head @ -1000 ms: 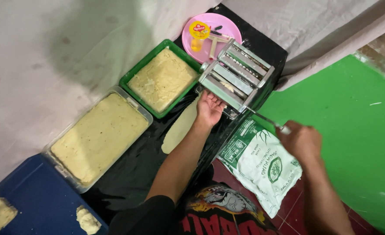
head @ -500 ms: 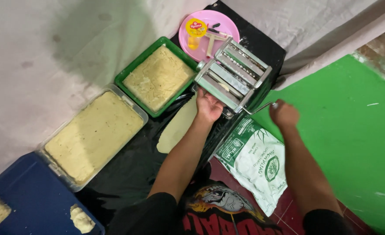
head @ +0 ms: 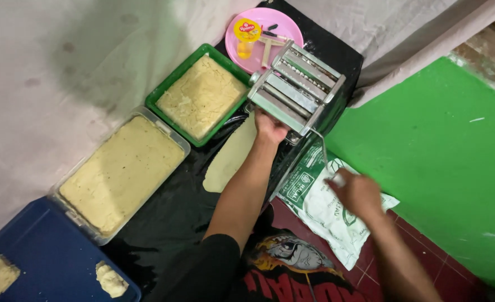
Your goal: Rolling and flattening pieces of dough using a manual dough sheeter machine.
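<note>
Presently, by size:
- Clear tub (head: 172, 137), left of centre: full of pale dough.
- Green tray (head: 188, 64), upper centre: dough slab inside.
- Pasta roller (head: 298, 84), steel, upper centre, just right of the tray.
- Flour bag (head: 320, 210), white and green, lower right of centre.
- Dough sheet (head: 230, 159), flat, hanging below the roller.
- Left hand (head: 270, 126): at the roller's near edge, touching the sheet's top; finger positions hidden.
- Right hand (head: 359, 193): blurred, over the bag, closed round the crank handle (head: 321, 150).

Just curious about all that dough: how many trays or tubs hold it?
3: a green tray beside the pasta roller, a clear tub left of it, and a blue tray with two lumps at the bottom-left corner.
</note>
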